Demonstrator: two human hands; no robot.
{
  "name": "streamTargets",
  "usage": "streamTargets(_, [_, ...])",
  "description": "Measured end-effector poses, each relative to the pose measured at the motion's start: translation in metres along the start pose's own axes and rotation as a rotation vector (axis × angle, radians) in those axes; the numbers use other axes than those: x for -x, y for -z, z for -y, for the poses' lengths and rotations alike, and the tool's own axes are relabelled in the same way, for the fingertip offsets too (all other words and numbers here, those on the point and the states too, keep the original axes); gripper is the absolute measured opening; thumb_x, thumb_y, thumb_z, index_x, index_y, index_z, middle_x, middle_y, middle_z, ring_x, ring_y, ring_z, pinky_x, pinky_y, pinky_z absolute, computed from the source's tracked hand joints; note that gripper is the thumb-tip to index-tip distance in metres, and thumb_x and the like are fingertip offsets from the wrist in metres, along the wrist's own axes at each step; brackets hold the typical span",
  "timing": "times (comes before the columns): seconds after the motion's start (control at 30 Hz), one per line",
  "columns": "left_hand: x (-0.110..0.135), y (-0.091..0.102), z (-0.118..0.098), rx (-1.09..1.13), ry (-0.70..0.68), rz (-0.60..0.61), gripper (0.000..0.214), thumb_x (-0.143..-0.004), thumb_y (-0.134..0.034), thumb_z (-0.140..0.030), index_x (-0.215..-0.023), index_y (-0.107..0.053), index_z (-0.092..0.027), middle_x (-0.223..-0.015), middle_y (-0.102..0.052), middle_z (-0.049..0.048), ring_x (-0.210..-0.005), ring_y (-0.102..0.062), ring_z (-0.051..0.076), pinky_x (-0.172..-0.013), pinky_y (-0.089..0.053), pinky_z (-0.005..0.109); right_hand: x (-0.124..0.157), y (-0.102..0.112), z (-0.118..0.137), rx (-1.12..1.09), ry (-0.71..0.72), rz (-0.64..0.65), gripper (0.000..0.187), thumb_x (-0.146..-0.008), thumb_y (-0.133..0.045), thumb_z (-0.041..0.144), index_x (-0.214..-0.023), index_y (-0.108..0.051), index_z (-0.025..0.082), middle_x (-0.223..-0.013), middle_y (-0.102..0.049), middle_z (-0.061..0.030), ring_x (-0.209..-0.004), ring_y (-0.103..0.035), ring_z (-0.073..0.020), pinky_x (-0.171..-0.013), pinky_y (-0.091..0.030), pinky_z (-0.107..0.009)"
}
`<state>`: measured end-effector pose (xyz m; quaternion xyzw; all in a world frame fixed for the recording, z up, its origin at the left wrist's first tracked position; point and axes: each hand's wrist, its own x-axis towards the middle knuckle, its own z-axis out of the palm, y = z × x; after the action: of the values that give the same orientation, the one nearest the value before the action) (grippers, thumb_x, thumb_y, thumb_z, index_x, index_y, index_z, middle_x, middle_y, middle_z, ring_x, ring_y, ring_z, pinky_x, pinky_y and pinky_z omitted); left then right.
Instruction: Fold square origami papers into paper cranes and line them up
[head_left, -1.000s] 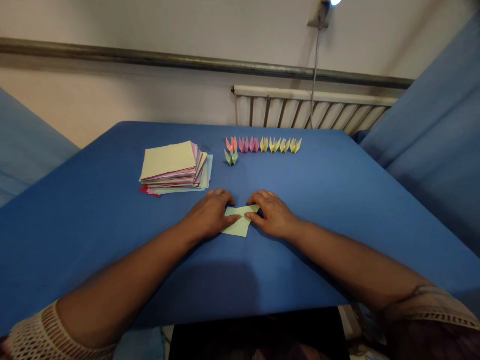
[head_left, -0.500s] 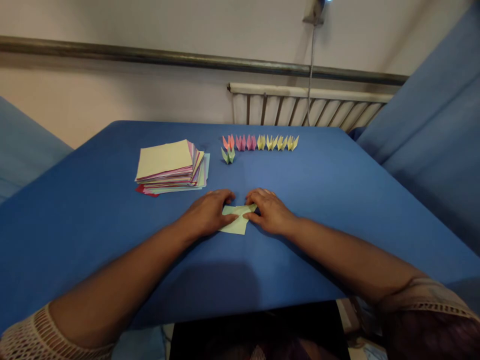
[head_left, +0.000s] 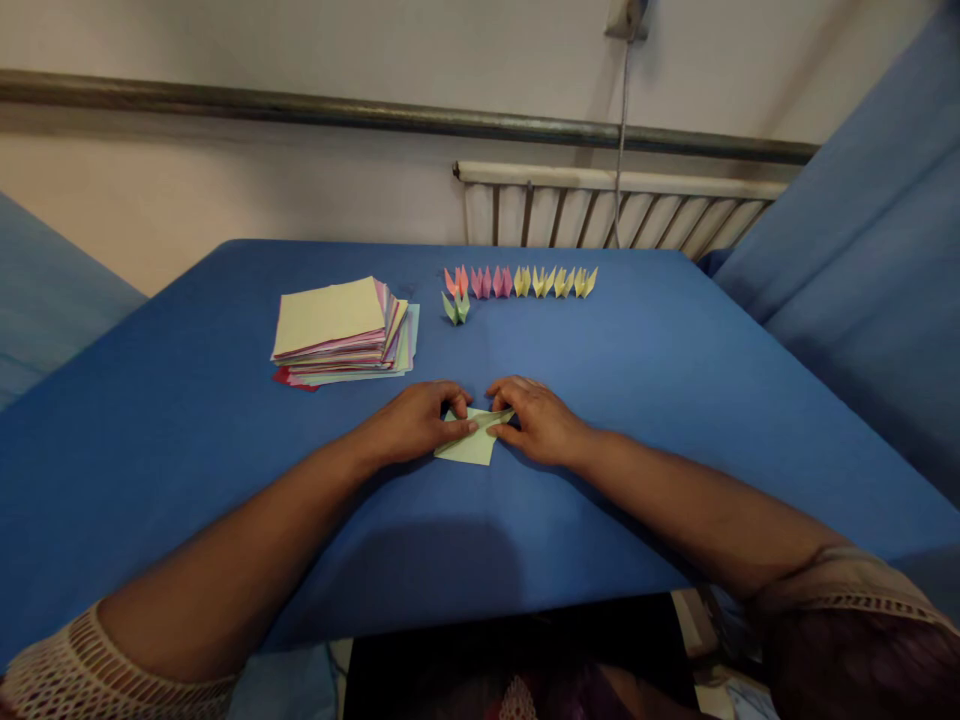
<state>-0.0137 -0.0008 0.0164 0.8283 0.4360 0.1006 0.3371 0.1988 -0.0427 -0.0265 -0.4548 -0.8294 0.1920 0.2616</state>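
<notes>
Pale green paper [head_left: 466,447] lies on the blue table [head_left: 675,400] between both hands, with its long axis running near-left to far-right and its narrow tip pointing right. Left hand [head_left: 415,420] lies flat and open, the index finger pressing the sheet. Right hand [head_left: 538,420] is curled, thumb and fingers pinching the tip.

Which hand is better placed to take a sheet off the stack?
Left, probably. The left hand rests on the green paper on the side nearer the stack; the right hand sits across it, farther away.
</notes>
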Motion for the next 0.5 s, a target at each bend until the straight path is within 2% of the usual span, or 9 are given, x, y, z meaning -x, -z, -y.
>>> streamTargets(0.1, [-0.001, -0.002, -0.001, 0.238, 0.096, -0.048, 0.038, -0.072, -0.07, -0.046, -0.096, -0.064, -0.017, -0.093, -0.069, 0.0072, -0.081, -0.064, 0.021, -0.073, -0.051, 0.037, 0.0, 0.0, 0.001, -0.03, 0.012, 0.008, 0.016, -0.084, -0.065, 0.022, -0.094, -0.053, 0.021, -0.106, -0.062, -0.0068, -0.099, -0.057, -0.0198, -0.09, -0.044, -0.038])
streamTargets(0.2, [-0.003, -0.008, -0.003, 0.529, 0.152, -0.13, 0.053, -0.064, -0.08, -0.042, -0.105, -0.061, -0.015, -0.109, -0.068, 0.0114, -0.093, -0.066, 0.022, -0.082, -0.052, 0.038, 0.0, 0.0, 0.001, -0.071, 0.019, 0.008, 0.016, -0.084, -0.064, 0.02, -0.093, -0.052, 0.022, -0.106, -0.062, -0.0063, -0.099, -0.057, -0.0194, -0.089, -0.044, -0.037])
streamTargets(0.27, [-0.004, -0.011, -0.006, 0.711, 0.2, -0.155, 0.056, -0.065, -0.081, -0.042, -0.109, -0.06, -0.015, -0.115, -0.067, 0.013, -0.099, -0.066, 0.022, -0.085, -0.052, 0.038, 0.001, 0.0, 0.001, -0.087, 0.01, 0.0, 0.016, -0.083, -0.064, 0.019, -0.092, -0.052, 0.021, -0.103, -0.062, -0.0058, -0.096, -0.058, -0.0188, -0.087, -0.045, -0.036])
streamTargets(0.33, [-0.003, -0.014, -0.008, 0.85, 0.265, -0.146, 0.058, -0.068, -0.081, -0.044, -0.114, -0.058, -0.016, -0.114, -0.068, 0.0121, -0.094, -0.067, 0.021, -0.082, -0.053, 0.036, 0.001, -0.001, 0.001, -0.095, -0.008, -0.003, 0.016, -0.083, -0.064, 0.018, -0.093, -0.052, 0.021, -0.097, -0.062, -0.0046, -0.089, -0.058, -0.0176, -0.083, -0.045, -0.034])
streamTargets(0.4, [-0.003, -0.014, -0.01, 0.911, 0.302, -0.12, 0.056, -0.07, -0.08, -0.047, -0.112, -0.059, -0.017, -0.11, -0.07, 0.0107, -0.088, -0.068, 0.019, -0.077, -0.053, 0.033, 0.001, -0.001, 0.0, -0.097, -0.037, -0.002, 0.016, -0.083, -0.063, 0.019, -0.095, -0.052, 0.021, -0.093, -0.063, -0.0034, -0.084, -0.059, -0.0168, -0.079, -0.045, -0.032])
streamTargets(0.5, [-0.003, -0.013, -0.008, 0.814, 0.283, -0.061, 0.052, -0.069, -0.078, -0.052, -0.101, -0.062, -0.015, -0.101, -0.072, 0.0092, -0.081, -0.067, 0.018, -0.071, -0.052, 0.03, 0.0, -0.002, -0.001, -0.108, -0.077, 0.001, 0.02, -0.083, -0.065, 0.022, -0.099, -0.054, 0.021, -0.093, -0.064, -0.0028, -0.083, -0.06, -0.0166, -0.077, -0.045, -0.031])
